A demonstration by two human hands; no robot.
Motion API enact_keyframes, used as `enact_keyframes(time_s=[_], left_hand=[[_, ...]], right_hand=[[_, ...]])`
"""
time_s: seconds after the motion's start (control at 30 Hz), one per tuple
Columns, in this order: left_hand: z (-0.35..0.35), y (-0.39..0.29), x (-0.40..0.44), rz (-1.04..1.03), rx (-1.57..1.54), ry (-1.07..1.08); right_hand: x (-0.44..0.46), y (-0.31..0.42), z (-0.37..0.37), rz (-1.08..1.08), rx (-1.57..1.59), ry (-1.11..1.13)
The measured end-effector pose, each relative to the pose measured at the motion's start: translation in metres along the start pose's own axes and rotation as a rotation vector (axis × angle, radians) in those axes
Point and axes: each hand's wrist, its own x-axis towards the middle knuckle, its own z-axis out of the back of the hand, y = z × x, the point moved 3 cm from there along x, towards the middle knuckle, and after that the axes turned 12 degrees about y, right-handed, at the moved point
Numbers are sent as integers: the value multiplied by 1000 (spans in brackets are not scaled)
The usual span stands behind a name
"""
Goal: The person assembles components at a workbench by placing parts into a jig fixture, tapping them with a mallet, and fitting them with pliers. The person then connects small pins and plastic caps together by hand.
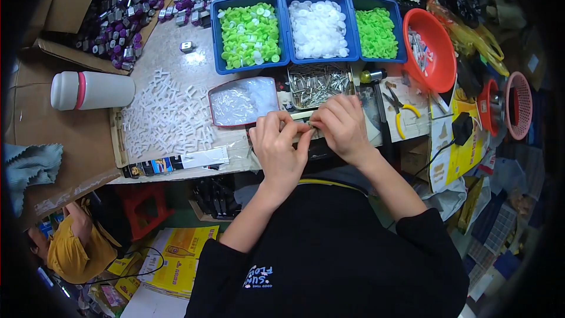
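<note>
My left hand (276, 147) and my right hand (342, 125) meet at the front edge of the workbench, fingertips pinched close together. Between them is a small part, too small to make out. Just beyond the hands lies a metal tray (321, 86) of shiny metal pins. Left of it sits a red-rimmed tray (243, 101) lined with clear plastic. Behind stand three blue bins, holding green parts (249, 35), white round parts (318, 29) and smaller green parts (376, 33).
White plastic pieces (168, 115) spread at the left, near a white bottle (93, 90). Yellow-handled pliers (401, 111) and a red bowl (438, 53) are at the right. Purple-and-metal parts (118, 29) fill a box. Another person (82, 241) is at lower left.
</note>
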Motion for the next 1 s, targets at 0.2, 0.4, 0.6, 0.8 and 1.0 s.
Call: enact_keyframes(time_s=[0.2, 0.4, 0.6, 0.8, 1.0], left_hand=[[5, -1, -3, -145, -114, -49], [11, -6, 3, -47, -350, 41], [3, 21, 0, 186, -736, 24], [10, 14, 11, 252, -1132, 6], [5, 7, 14, 226, -1325, 66]], right_hand=[[4, -11, 13, -185, 124, -62], [71, -53, 34, -176, 27, -217], [109, -70, 22, -198, -236, -66], [89, -50, 38, -187, 164, -303], [14, -6, 4, -518, 1280, -89]])
